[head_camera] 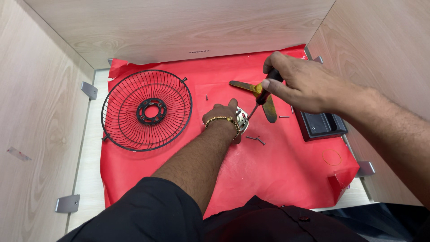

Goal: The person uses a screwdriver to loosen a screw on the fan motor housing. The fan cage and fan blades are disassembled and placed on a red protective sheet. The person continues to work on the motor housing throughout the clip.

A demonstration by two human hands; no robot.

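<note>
My left hand [222,114], with a gold bracelet on the wrist, grips a small round metal motor [242,120] on the red sheet [277,175]. My right hand [299,85] holds a screwdriver [263,95] with a black and yellow handle, its tip pointing down onto the motor. A brass-coloured fan blade [270,110] lies just behind the motor, partly hidden by the screwdriver and my right hand.
A black wire fan guard [146,110] lies to the left. Loose screws [256,139] sit around the motor. A black rectangular tray [320,125] rests at the right, with a rubber band [332,157] in front of it. Wooden walls enclose three sides.
</note>
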